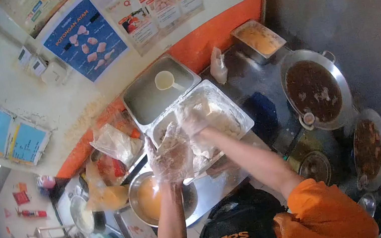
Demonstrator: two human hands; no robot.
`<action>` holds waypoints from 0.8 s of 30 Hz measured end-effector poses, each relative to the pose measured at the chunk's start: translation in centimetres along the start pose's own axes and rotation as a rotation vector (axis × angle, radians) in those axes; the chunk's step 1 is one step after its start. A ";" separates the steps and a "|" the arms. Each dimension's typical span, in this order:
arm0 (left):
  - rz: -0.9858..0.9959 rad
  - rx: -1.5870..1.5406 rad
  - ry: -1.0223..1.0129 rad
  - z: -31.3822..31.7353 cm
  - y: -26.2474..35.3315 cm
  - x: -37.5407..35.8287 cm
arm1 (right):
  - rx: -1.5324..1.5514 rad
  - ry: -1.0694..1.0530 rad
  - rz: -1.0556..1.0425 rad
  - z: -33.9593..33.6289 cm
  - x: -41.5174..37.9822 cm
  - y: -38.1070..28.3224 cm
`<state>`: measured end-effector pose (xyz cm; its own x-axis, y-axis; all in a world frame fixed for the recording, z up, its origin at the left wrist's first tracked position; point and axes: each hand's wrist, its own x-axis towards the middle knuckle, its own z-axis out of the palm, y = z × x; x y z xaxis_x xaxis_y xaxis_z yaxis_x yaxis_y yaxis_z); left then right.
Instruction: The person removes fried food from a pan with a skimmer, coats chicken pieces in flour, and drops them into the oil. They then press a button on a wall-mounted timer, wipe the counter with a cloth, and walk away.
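My left hand (172,159), in a clear plastic glove, is raised over the near left edge of a metal tray (247,121) holding white flour and pale pieces. Its fingers are spread, and whether something lies against the palm is unclear. My right hand (192,121), gloved and coated with flour, is over the middle of the same tray, close to the left one. Its fingers are blurred and I cannot make out what they hold. Behind the tray stands a second metal tray (134,101) of cloudy liquid with a white handled cup (164,79) in it.
A steel bowl (135,200) of orange liquid stands at the near left, beside plastic bags (115,142). Two woks (344,87) of dark oil are at the right. A tray (260,39) with orange contents sits at the back right. Posters (85,40) hang on the wall.
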<state>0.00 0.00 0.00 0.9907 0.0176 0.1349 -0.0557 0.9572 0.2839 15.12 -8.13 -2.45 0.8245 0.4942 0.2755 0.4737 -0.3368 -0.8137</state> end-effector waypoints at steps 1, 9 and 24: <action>0.090 0.236 0.152 4.6 0.1 1.0 | 0.108 0.046 0.020 -2.5 1.7 -1.0; 0.087 0.594 0.062 3.2 3.3 -8.3 | -0.484 -0.489 0.057 -1.9 -7.0 -1.2; -0.383 0.798 0.234 2.6 -3.5 -14.9 | -0.792 0.314 0.271 -29.3 -59.4 -15.1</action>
<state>-14.91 -4.34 -0.58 0.9541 -0.1186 -0.2750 0.2990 0.4276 0.8531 -31.94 -55.89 8.52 0.9307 0.1141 0.3475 0.2293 -0.9222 -0.3113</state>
